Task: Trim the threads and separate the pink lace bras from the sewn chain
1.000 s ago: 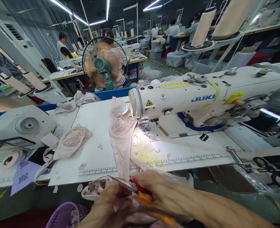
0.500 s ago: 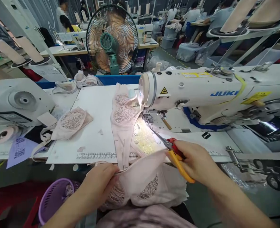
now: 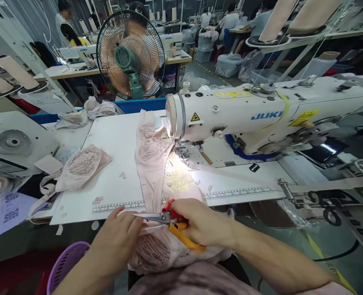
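My right hand [image 3: 199, 225] grips red-and-yellow scissors [image 3: 169, 223], blades pointing left over a pale pink lace bra piece [image 3: 159, 252] lying in my lap at the table's near edge. My left hand [image 3: 116, 241] pinches that fabric just left of the scissor tips, fingers closed on it. A strip of joined pink lace cups [image 3: 150, 157] runs from my lap up the white table [image 3: 116, 139] to the needle area of the white JUKI sewing machine [image 3: 245, 119], lit by its lamp.
Another lace cup [image 3: 83, 164] lies left on the table. A purple basket [image 3: 66, 266] sits below left. A second machine [image 3: 9, 143] and tape roll stand far left. A fan [image 3: 130, 55] stands behind. Other workers sit at distant tables. Black scissors [image 3: 325, 205] hang right.
My right hand pulled the scissors back from near the needle down to my lap, blades now pointing left at the fabric my left hand holds. The view shifted slightly right.
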Demonstrator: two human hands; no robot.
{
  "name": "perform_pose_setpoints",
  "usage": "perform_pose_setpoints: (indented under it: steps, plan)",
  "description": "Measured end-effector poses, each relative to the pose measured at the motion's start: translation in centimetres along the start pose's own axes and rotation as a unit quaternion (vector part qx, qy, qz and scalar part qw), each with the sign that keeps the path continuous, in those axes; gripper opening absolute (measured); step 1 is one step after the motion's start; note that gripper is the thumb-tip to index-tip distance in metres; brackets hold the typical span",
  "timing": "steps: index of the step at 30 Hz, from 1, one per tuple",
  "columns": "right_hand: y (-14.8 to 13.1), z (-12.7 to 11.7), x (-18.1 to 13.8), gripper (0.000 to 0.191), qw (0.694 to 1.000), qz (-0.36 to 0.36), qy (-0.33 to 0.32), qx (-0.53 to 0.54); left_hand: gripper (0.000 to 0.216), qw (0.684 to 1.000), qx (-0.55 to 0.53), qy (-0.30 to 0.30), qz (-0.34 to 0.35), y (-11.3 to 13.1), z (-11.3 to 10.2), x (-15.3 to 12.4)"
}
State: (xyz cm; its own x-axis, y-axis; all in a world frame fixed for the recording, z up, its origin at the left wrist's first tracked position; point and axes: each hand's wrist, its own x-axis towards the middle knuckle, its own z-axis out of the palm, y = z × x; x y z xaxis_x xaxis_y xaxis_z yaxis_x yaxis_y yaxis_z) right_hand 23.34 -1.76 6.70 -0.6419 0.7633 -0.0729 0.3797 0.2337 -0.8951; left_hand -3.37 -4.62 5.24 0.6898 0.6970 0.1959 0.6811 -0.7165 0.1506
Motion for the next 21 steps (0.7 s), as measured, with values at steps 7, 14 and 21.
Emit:
perform_pose_setpoints:
  steps: [7,14,21]
  plan:
    - [0.5,-0.7,-0.5,0.031,1.0,0.0,0.005,0.028,0.043,0.975,-0.208,0.039,-0.068,-1.6,-2.2,-3.2]
    - [1.1,-0.8,-0.7,0.033,0.997,-0.051,0.029,0.059,0.034,0.898,-0.387,0.066,-0.2,-0.2,-4.3,-2.7]
    - [0.9,-0.8,-1.1,0.03,0.995,-0.071,0.031,0.068,0.028,0.899,-0.339,0.141,-0.24,-0.3,-4.8,-1.8]
